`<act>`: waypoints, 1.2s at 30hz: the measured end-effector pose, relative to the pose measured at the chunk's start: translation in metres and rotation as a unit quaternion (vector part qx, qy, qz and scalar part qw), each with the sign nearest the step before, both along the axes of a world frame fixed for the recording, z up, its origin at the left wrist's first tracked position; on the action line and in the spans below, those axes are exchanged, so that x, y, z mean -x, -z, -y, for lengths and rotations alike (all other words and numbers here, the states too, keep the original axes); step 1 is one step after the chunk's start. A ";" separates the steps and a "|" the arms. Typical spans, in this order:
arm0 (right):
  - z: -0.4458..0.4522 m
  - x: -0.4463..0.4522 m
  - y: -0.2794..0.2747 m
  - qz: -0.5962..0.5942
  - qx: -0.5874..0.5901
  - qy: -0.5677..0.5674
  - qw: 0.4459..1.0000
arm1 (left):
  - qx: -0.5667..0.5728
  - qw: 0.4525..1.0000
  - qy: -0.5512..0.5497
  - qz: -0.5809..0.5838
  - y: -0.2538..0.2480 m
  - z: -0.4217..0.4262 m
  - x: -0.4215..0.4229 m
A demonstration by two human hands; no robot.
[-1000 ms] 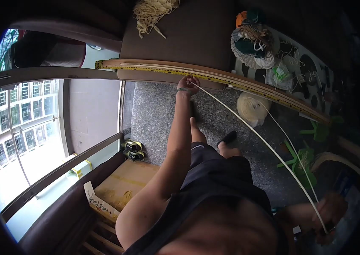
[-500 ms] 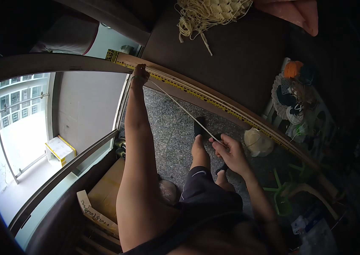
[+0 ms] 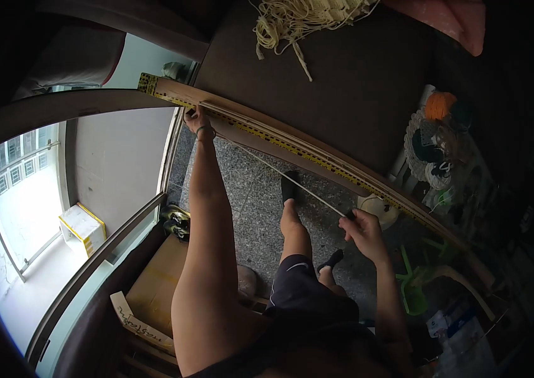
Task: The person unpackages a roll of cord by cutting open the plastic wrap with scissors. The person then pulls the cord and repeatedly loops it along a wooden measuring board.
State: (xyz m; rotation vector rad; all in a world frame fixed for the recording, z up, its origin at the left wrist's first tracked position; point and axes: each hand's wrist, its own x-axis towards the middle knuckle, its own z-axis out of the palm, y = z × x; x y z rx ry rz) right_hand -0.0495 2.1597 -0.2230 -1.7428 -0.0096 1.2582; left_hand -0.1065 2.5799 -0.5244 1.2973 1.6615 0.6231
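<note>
A pale cord point(image 3: 292, 181) runs taut on a slant between my two hands, below a long wooden board. My right hand point(image 3: 366, 234) pinches its lower end between thumb and fingers. At the board's left part, my left hand point(image 3: 199, 121) is closed at the cord's other end, against the front edge; its fingertips are partly hidden. Along the board point(image 3: 232, 106) lies a yellow-and-black measuring strip point(image 3: 267, 135), with thin pale rods or cords beside it.
Knotted cream cords point(image 3: 279, 38) lie on the dark seat behind the board. Orange yarn point(image 3: 440, 106) and other craft materials sit at right. A green plastic stool point(image 3: 413, 286) stands lower right, and a cardboard box point(image 3: 156, 283) lower left. Speckled floor point(image 3: 248, 214) lies below.
My right hand has moved right and slightly down, with a longer stretch of cord showing. My left hand stays at the board, a little lower in view. The view has shifted slightly.
</note>
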 end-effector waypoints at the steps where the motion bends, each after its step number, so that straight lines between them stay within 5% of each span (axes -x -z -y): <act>1: 0.020 -0.001 -0.003 0.019 0.004 0.036 0.999 | -0.019 0.998 -0.004 -0.057 0.001 0.016 -0.003; 7: 0.170 0.012 -0.033 0.069 0.044 0.154 0.985 | 0.123 0.991 -0.027 -0.048 -0.086 0.171 -0.035; 12: 0.303 0.049 -0.056 0.170 0.126 0.186 0.959 | 0.123 0.990 0.059 -0.019 -0.095 0.293 -0.010; 14: 0.357 0.066 -0.080 0.187 0.130 0.260 0.938 | 0.147 0.988 -0.017 -0.040 -0.096 0.337 0.010; 18: 0.495 0.109 -0.110 0.254 0.014 0.370 0.893 | 0.170 0.985 0.009 0.011 -0.122 0.415 0.040; 20: 0.549 0.132 -0.144 0.241 0.024 0.456 0.856 | 0.163 0.985 0.046 0.014 -0.142 0.460 0.046; 22: 0.595 0.153 -0.176 0.196 -0.176 0.584 0.768 | 0.178 0.982 0.044 0.038 -0.154 0.500 0.051; 23: 0.614 0.163 -0.187 0.202 -0.173 0.594 0.759 | 0.183 0.981 0.043 0.047 -0.157 0.517 0.056; 25: 0.646 0.176 -0.204 0.201 -0.172 0.739 0.619 | 0.200 0.977 0.038 0.066 -0.163 0.546 0.062; 29: 0.737 0.187 -0.223 0.235 -0.384 0.644 0.618 | 0.225 0.969 0.028 0.101 -0.174 0.591 0.065; 36: 0.845 0.151 -0.245 0.244 -0.432 0.588 0.639 | 0.275 0.954 0.058 0.102 -0.156 0.614 0.060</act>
